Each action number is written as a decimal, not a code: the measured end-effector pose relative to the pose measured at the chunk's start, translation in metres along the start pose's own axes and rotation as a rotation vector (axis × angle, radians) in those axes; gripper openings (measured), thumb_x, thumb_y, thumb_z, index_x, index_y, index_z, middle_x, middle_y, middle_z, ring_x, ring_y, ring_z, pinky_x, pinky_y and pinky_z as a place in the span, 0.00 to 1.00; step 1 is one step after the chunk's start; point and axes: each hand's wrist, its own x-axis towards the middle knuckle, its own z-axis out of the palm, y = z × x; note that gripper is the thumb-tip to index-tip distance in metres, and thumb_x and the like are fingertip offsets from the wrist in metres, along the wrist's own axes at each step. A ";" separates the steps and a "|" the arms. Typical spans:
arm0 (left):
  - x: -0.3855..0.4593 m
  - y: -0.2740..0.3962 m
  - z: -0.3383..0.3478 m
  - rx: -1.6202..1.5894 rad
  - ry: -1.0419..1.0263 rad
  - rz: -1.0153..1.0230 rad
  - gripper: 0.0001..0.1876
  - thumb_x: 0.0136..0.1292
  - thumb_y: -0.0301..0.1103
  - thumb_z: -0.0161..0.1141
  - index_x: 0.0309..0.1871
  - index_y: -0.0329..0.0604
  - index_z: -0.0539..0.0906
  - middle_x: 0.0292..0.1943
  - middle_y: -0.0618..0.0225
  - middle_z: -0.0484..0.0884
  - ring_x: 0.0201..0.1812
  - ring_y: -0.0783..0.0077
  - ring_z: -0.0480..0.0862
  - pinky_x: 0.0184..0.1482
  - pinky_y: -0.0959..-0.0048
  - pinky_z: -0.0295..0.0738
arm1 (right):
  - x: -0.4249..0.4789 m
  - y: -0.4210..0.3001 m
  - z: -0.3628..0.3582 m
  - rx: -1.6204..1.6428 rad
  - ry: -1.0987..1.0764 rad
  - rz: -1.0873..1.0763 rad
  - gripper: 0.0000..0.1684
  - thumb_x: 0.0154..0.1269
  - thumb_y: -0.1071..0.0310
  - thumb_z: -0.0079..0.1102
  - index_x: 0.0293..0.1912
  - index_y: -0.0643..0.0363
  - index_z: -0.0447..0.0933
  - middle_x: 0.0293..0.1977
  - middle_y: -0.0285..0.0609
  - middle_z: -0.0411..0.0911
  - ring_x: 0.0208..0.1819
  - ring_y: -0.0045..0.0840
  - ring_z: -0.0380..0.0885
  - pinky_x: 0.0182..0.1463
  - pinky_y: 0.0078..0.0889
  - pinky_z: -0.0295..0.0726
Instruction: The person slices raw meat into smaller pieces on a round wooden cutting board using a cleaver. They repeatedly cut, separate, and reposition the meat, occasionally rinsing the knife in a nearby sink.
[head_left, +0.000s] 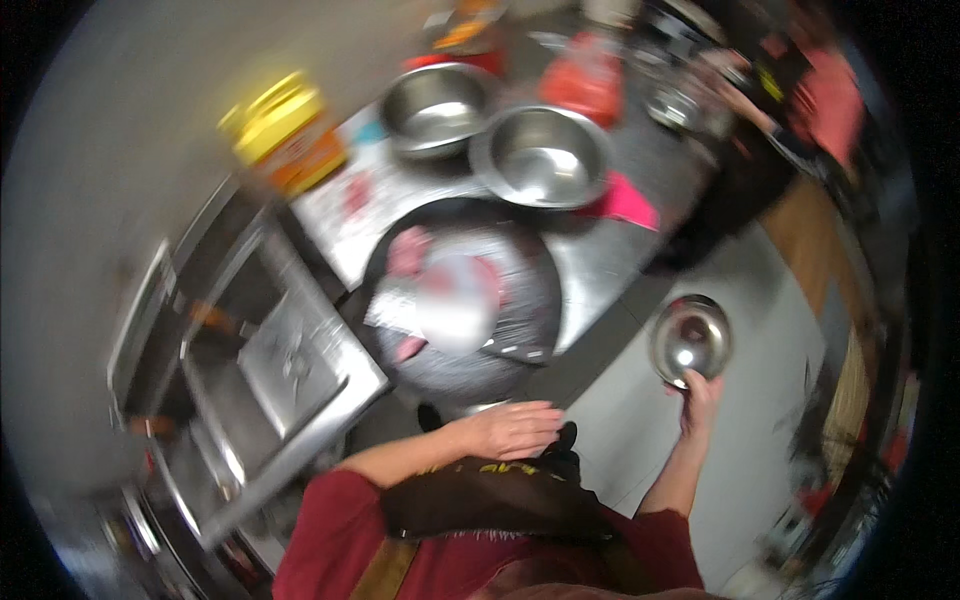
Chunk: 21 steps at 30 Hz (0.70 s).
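My right hand (699, 405) grips the rim of a shallow round stainless steel bowl (691, 337), held out to the right above the floor. In front of my dark apron (487, 499) is my left hand (514, 430), its fingers stretched out and nothing visible in it. Before me stands a round dark chopping block (450, 379). Pink pieces that look like raw meat (409, 251) lie on it, near a knife handle (516, 351) with light rivets. A pale blurred patch hides the middle of the block.
Two deep steel bowls (540, 154) and a yellow plastic jug (289, 135) stand on the steel table (600, 289) behind the block. A steel sink unit (300, 360) is on the left. Across the table at upper right, another person's arm (750, 105) is near glass-like containers.
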 end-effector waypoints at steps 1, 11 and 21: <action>-0.005 0.005 -0.016 0.030 0.126 0.070 0.15 0.59 0.27 0.66 0.49 0.36 0.80 0.53 0.55 0.81 0.60 0.54 0.79 0.64 0.56 0.73 | -0.020 -0.019 0.023 -0.007 -0.020 -0.050 0.26 0.62 0.72 0.55 0.60 0.66 0.65 0.44 0.47 0.77 0.33 0.26 0.80 0.25 0.26 0.79; -0.340 0.094 -0.352 0.830 1.297 -0.891 0.08 0.73 0.30 0.50 0.40 0.37 0.79 0.35 0.63 0.78 0.36 0.72 0.77 0.40 0.72 0.73 | -0.166 0.016 0.453 -0.012 -0.966 0.599 0.40 0.68 0.62 0.57 0.71 0.59 0.49 0.50 0.54 0.73 0.34 0.31 0.83 0.23 0.27 0.87; -0.532 0.041 -0.431 -0.049 1.277 -1.376 0.14 0.71 0.38 0.53 0.36 0.37 0.81 0.27 0.68 0.81 0.26 0.80 0.78 0.28 0.77 0.74 | -0.216 0.249 0.727 -0.362 -0.914 0.996 0.41 0.64 0.57 0.64 0.65 0.67 0.52 0.44 0.57 0.77 0.31 0.36 0.84 0.27 0.35 0.89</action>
